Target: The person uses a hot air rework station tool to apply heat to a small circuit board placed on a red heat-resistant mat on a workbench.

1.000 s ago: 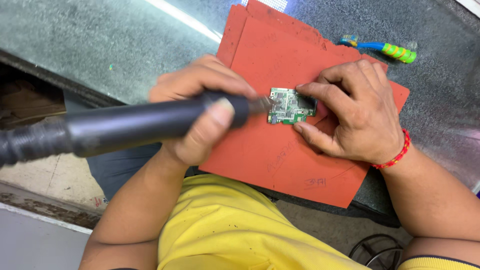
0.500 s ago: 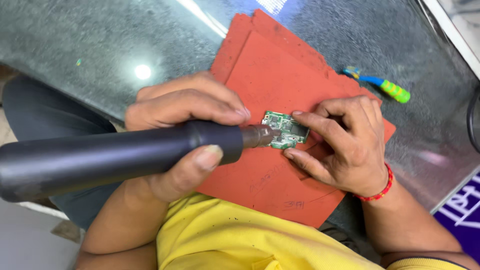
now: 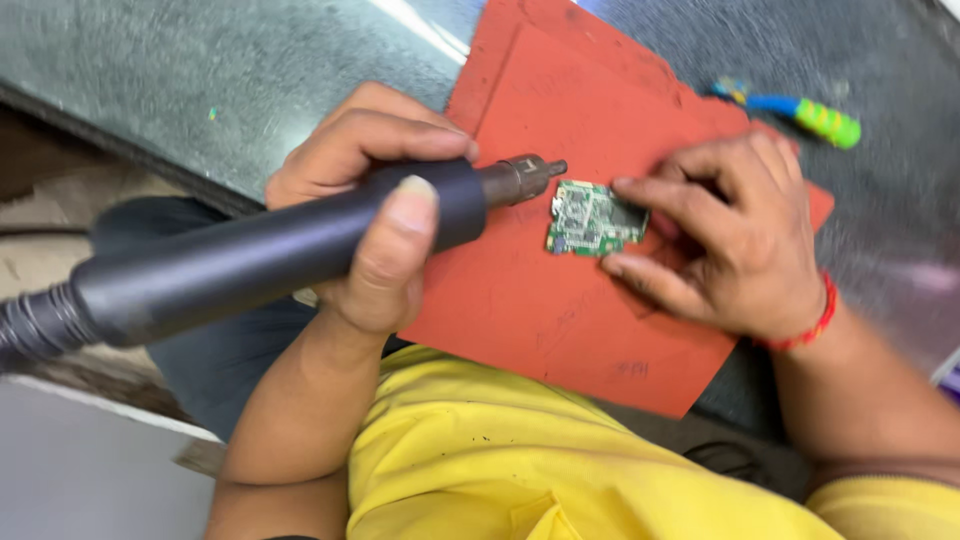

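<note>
1. Our left hand is wrapped tight around the dark hot-air tool; its metal nozzle sits just left of the green circuit board, apart from it.
2. Board lies flat on the red mat.
3. Our right hand pins the board's right edge with its fingertips, not closed around it.
4. Risk, as we judge it: fingers close to the nozzle could get scorched; a light pin could let the board skid.
5. Blue-and-green tool lies beyond the mat's far-right edge.

Lighting is bright and even, from overhead. A white streak of glare crosses the glossy tabletop near the top edge. Shadows are soft and short. Motion blur softens the right hand; edges look smeared.
</note>
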